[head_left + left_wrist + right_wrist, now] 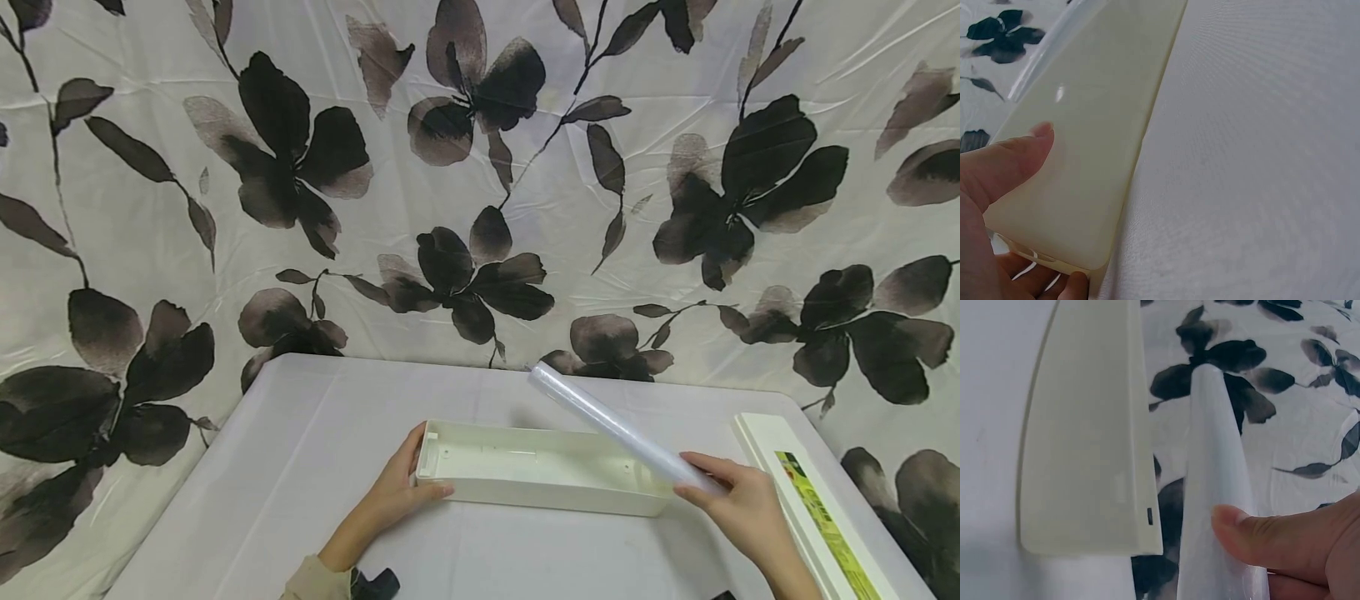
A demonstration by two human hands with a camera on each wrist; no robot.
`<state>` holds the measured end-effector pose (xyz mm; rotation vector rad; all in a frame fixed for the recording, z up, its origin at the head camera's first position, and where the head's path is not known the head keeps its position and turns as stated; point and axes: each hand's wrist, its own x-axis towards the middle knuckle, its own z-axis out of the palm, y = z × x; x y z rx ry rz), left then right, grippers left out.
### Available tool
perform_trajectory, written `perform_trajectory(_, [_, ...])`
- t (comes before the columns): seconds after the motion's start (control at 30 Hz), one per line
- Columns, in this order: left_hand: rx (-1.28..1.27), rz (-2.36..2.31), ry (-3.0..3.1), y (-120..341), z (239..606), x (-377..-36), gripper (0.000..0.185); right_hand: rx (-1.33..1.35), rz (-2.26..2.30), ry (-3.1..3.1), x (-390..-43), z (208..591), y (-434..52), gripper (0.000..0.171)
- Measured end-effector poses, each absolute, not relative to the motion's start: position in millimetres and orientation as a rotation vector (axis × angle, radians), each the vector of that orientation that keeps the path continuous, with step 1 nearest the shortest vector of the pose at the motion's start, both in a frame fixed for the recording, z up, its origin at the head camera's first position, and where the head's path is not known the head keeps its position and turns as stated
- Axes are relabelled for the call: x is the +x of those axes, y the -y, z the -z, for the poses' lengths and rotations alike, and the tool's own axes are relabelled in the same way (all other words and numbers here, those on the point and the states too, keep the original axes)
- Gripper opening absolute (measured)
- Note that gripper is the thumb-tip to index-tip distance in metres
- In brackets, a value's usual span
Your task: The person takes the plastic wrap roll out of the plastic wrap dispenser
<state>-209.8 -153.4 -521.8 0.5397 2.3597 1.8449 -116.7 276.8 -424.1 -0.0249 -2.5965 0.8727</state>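
Note:
A long cream plastic box [555,493], its top uncovered, lies crosswise on the white table. My left hand [408,479] grips its left end; in the left wrist view the thumb [1022,153] lies along the front wall and the fingers curl around the end. My right hand [738,504] holds a roll of clear plastic film [615,425] near its lower end. The roll slants up and left above the box's right part. In the right wrist view the thumb [1241,531] presses on the film, with the other fingers mostly hidden behind the roll.
A long white lid [765,433] with a yellow-green label [821,517] lies along the table's right side. Behind the white tabletop [360,392] hangs a floral cloth [450,192]. A dark object [375,583] shows by the left sleeve [318,579].

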Motion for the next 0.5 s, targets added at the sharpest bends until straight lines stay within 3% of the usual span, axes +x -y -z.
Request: perform_trajectory(0.5, [0.536, -1.845, -2.358, 153.1, 522.2, -210.0, 0.101, -0.327, -0.942, 2.628, -105.0, 425.0, -292.1, 0.049])
